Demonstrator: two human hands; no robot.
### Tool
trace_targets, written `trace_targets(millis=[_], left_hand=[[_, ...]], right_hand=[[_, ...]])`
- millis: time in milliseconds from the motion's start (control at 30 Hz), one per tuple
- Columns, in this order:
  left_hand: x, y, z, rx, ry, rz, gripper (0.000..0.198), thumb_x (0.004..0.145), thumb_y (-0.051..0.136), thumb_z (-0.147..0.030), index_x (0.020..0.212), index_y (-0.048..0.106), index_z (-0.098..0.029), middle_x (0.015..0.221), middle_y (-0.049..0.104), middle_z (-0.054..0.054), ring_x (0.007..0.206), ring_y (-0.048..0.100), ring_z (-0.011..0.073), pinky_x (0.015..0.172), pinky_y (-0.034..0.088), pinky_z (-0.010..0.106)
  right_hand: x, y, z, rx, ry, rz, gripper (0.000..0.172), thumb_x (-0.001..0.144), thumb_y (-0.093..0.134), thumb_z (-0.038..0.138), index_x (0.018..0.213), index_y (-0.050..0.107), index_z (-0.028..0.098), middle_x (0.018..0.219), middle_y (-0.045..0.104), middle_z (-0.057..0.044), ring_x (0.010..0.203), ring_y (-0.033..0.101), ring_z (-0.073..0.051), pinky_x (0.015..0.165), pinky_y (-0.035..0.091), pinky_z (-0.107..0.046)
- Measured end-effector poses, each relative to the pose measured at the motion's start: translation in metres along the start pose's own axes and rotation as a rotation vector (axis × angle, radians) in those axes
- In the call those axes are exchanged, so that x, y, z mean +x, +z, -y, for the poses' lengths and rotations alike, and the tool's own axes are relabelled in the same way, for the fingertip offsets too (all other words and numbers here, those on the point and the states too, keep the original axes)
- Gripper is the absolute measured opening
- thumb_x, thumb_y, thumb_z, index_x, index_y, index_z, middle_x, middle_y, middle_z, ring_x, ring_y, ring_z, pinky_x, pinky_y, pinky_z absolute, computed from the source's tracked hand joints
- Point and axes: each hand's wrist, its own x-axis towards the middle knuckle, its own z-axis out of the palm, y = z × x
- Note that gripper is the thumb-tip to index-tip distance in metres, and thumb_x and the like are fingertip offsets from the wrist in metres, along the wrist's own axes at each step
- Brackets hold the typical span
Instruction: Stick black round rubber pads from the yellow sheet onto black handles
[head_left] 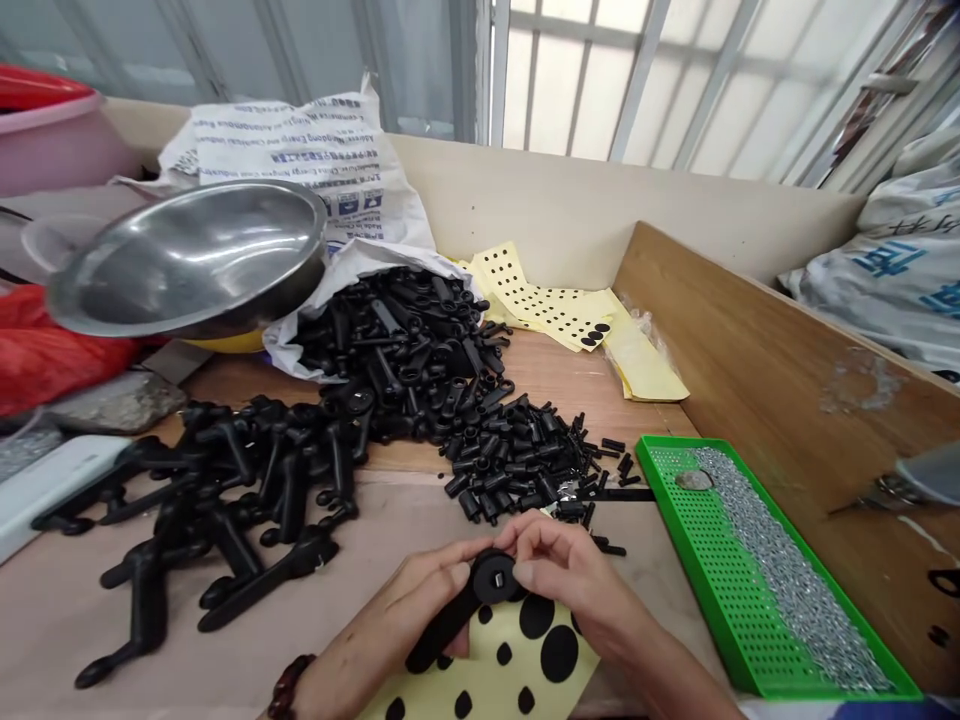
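Note:
My left hand (420,605) and my right hand (570,575) both hold a black plastic clamping handle (450,620) at the bottom middle. Its round head, with a small square-looking hole, sits between the fingertips of both hands, and its lever points down and left. Beneath my hands lies a yellow backing sheet with round black stickers (517,660). Some of its dots are peeled or hidden by my fingers, so I cannot tell which. A large heap of matching black handles (225,500) lies to the left, and short black plastic pieces (510,470) are piled just above my hands.
A green perforated tray of small silver screws (757,570) sits to the right, against a wooden board (772,340). A steel bowl (187,260) rests tilted at the back left, beside a white sack (300,160). More yellow sticker sheets (547,300) lie at the back.

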Motion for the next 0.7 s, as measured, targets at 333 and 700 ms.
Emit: trace_targets(millis=[333,700], left_hand=[[-0.003,0.003,-0.008,0.017,-0.073,-0.029,0.045,0.086,0.041,-0.042,0.123,0.055,-0.019,0.064,0.053,-0.002,0.061,0.047,0.0144,0.055,0.036,0.022],[0.004,0.002,0.010,0.122,-0.024,0.019,0.046,0.088,0.042,-0.042,0.124,0.053,-0.015,0.057,0.049,-0.004,0.053,0.037,0.0113,0.049,0.026,0.021]], right_hand=[[0.000,0.001,-0.001,-0.046,-0.007,0.012,0.021,0.064,0.069,0.030,0.060,0.052,0.017,0.089,0.054,-0.004,0.082,0.051,-0.017,0.070,0.040,-0.027],[0.002,-0.001,-0.006,-0.060,-0.026,0.034,0.017,0.065,0.066,0.026,0.063,0.052,0.017,0.087,0.052,-0.004,0.077,0.051,-0.015,0.067,0.040,-0.027]])
